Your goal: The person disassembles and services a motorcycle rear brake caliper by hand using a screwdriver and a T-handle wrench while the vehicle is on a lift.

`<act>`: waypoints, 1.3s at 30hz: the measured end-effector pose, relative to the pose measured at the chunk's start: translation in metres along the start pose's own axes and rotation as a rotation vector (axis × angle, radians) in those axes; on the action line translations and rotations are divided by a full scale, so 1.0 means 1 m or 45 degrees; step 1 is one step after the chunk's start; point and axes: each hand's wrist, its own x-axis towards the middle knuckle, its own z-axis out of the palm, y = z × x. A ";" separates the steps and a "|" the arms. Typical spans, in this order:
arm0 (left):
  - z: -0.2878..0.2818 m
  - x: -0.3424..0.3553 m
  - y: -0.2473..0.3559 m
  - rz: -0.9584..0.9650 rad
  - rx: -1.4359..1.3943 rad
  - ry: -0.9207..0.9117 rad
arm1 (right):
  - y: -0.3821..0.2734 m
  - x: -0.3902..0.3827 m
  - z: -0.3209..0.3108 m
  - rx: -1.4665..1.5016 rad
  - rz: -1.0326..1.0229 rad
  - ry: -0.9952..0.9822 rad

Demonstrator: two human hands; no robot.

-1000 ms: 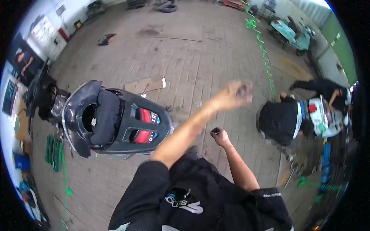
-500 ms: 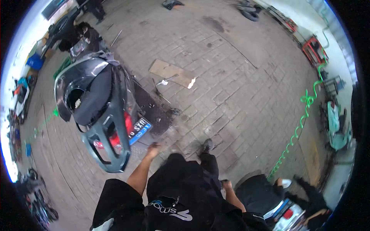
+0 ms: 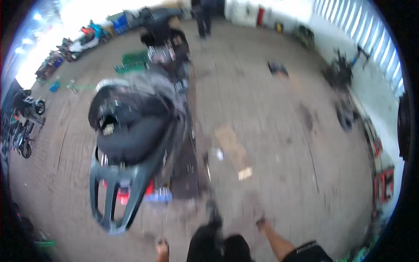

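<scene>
My left hand (image 3: pixel 163 244) hangs low at the bottom edge, beside my leg and just behind the scooter's grey rear rack (image 3: pixel 118 207), not touching it. My right hand (image 3: pixel 261 223) hangs away from my right leg, over the paving. Both hands look dark at the fingers and are smeared by motion, so I cannot make out whether they hold anything. The scooter (image 3: pixel 135 105) stands ahead on my left, with its black seat (image 3: pixel 131 144) raised or loose over an opening. A red tail light (image 3: pixel 123 196) and a blurred plate (image 3: pixel 159 194) show under the rack.
A cardboard piece (image 3: pixel 233 146) and a white scrap (image 3: pixel 218 153) lie on the paving right of the scooter. A dark part (image 3: pixel 277 68) lies farther off. A person (image 3: pixel 201 19) stands at the back. Tyres (image 3: pixel 345 117) and a red stand (image 3: pixel 385 185) line the right wall.
The view has swung up and to the right, and the scooter sits farther from the left edge. My foot and legs have shifted as in a step. The co-worker at lower right is out of view.
</scene>
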 end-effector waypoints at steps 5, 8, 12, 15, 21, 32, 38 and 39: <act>0.167 0.088 0.042 -0.035 0.280 -0.546 | -0.033 0.234 -0.001 -0.119 -0.702 0.335; 0.267 0.158 0.066 0.076 0.369 -0.887 | -0.083 0.355 0.036 -0.446 -1.045 0.259; 0.373 0.243 0.063 0.080 0.383 -1.206 | -0.182 0.479 0.033 -0.690 -0.828 -0.102; 0.441 0.290 0.051 0.078 0.328 -1.345 | -0.199 0.565 0.066 -0.767 -1.041 0.233; 0.489 0.341 -0.013 0.040 0.029 -1.338 | -0.232 0.633 0.091 -1.004 -1.296 0.357; 0.498 0.359 -0.064 0.066 -0.217 -1.277 | -0.230 0.646 0.115 -1.278 -1.341 0.551; 0.522 0.357 -0.068 0.170 -0.283 -1.039 | -0.240 0.684 0.145 -1.484 -1.556 0.574; 0.518 0.342 -0.048 0.154 -0.116 -0.942 | -0.233 0.685 0.143 -1.510 -1.551 0.560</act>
